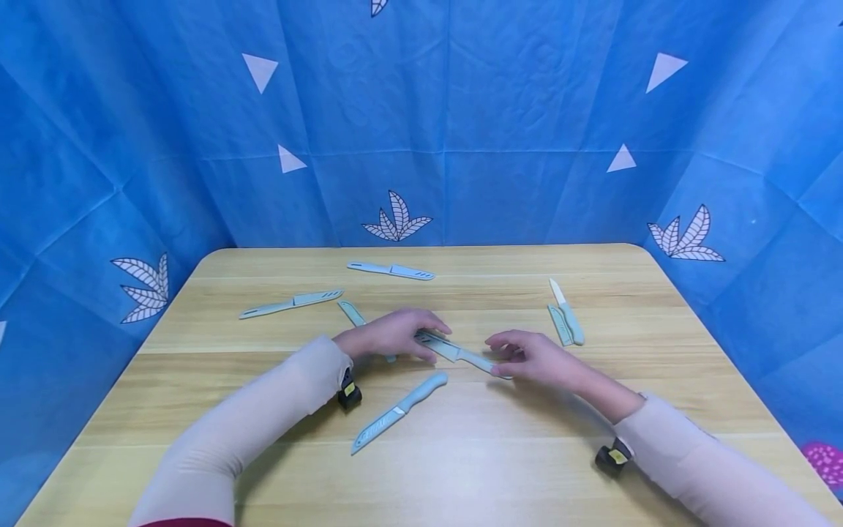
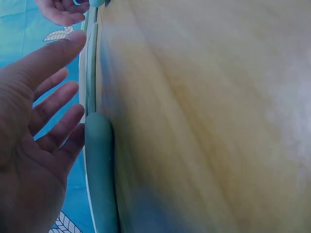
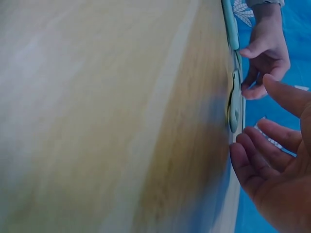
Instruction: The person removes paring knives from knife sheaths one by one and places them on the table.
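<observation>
A pale green knife in a slotted sheath (image 1: 459, 354) lies on the table between the hands. My left hand (image 1: 402, 333) is at its sheath end, thumb and fingers spread on either side; whether they touch it I cannot tell. At the handle end is my right hand (image 1: 530, 356), fingers loosely bent and apart. In the right wrist view that hand (image 3: 277, 165) is beside a knife handle (image 3: 235, 109). Another sheathed knife (image 1: 402, 408) lies in front of the left hand. Partly hidden under the left wrist is a green sheathed piece (image 1: 351, 313).
Sheathed knives lie at the left (image 1: 290, 304) and the back (image 1: 391, 271). To the right, an unsheathed knife (image 1: 570, 320) lies beside its loose sheath (image 1: 560, 326). A blue curtain (image 1: 448, 110) borders the wooden table (image 1: 500, 468). Both wrists carry small black cameras.
</observation>
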The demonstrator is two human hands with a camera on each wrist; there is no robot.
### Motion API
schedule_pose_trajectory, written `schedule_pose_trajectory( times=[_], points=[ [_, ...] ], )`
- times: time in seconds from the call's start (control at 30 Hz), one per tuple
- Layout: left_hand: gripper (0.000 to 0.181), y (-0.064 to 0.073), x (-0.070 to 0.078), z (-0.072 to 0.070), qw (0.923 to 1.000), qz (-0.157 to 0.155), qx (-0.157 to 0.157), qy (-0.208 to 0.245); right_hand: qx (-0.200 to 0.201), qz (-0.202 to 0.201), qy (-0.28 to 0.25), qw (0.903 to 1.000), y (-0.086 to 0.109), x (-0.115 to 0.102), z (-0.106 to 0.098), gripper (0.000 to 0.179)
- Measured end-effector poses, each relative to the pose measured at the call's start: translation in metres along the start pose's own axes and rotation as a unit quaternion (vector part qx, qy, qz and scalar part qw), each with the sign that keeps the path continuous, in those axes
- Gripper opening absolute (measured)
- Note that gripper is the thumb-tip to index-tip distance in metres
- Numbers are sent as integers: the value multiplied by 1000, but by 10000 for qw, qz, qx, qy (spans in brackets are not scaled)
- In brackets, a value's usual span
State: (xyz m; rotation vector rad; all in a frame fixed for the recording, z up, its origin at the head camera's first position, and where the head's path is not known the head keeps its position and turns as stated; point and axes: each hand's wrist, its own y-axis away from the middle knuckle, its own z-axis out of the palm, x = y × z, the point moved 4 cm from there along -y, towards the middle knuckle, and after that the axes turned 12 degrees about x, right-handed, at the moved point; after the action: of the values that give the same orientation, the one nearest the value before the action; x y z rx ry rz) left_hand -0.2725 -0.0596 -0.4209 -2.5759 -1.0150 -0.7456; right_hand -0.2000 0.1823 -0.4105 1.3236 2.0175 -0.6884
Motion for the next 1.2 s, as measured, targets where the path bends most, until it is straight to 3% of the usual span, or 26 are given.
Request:
schedule_pose_trajectory(
  times=[0.3, 0.57, 0.97, 1.2],
  points=[
    [51, 0, 1, 1, 9989, 110, -49, -458, -50, -15, 218, 9997, -3, -2, 8, 50],
    [45, 0, 1, 2, 9987, 220, -27, -450, -22, -49, 293, 9996, -5, -3, 14, 40],
    [33, -1, 4, 3, 9984, 234, -62, -509, 104, -359, 978, 9945, -6, -9, 14, 28],
    [30, 0, 8, 2, 9981, 217, -40, -580, 121, -288, 1137, 9930, -8, -9, 16, 21]
  ],
)
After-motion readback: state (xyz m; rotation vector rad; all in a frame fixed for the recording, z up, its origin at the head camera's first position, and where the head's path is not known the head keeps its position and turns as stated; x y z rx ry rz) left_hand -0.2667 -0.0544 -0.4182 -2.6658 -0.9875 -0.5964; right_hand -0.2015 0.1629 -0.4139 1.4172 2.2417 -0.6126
